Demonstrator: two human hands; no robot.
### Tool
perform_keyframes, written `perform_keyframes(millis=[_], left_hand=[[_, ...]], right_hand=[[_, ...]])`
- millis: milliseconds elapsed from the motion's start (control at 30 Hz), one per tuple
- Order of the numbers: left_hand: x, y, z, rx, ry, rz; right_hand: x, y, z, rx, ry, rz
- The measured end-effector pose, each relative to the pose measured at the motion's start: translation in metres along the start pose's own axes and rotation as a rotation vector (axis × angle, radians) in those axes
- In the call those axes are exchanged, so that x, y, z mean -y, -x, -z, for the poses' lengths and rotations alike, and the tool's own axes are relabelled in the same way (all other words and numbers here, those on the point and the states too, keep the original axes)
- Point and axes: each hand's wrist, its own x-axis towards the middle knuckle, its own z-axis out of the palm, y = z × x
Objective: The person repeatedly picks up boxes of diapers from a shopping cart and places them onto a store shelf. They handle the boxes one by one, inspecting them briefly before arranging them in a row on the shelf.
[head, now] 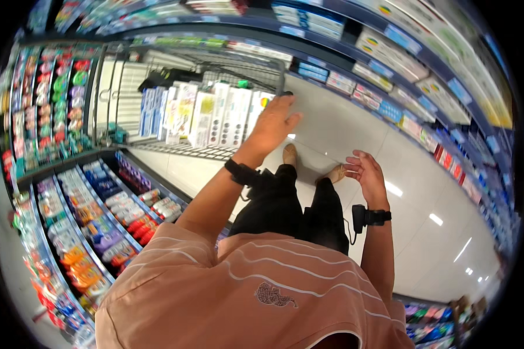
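Observation:
My left hand is beside the near corner of a metal wire shopping cart, its thumb apart from the fingers. Nothing shows in its grasp; whether it touches the cart cannot be made out. Inside the cart, white cartons stand upright in a row next to blue-and-white boxes. A black item, perhaps a bag, lies behind them. My right hand hangs over the floor with spread, slightly curled fingers and holds nothing. Each wrist wears a black strapped device.
Shelving with boxed goods curves along the far and right sides. To the left are shelves of colourful packaged products and a rack of small items. Shiny pale tiles cover the floor. More goods sit at lower right.

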Motion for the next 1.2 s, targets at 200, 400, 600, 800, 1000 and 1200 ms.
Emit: perform_keyframes(millis=[200,400,600,800,1000,1200], left_hand=[[0.109,0.050,0.092,-0.366,-0.047,0.077],[0.212,0.103,0.148,-0.526,-0.261,0.315],[0.277,0.121,0.161,-0.483,-0.268,0.617],[0.270,0.116,0.158,-0.372,-0.318,0.610],[0.266,0.117,0.155,-0.456,-0.262,0.516],[0.219,0.122,0.198,-0.489,0.811,0.590]], right_hand=[[0.018,0.000,-0.062,0.107,0.109,-0.004],[0.036,0.010,-0.118,0.190,0.196,0.000],[0.038,0.002,-0.171,0.238,0.287,-0.030],[0.042,-0.002,-0.198,0.271,0.335,-0.041],[0.044,-0.004,-0.216,0.278,0.358,-0.034],[0.049,-0.011,-0.221,0.295,0.350,0.014]])
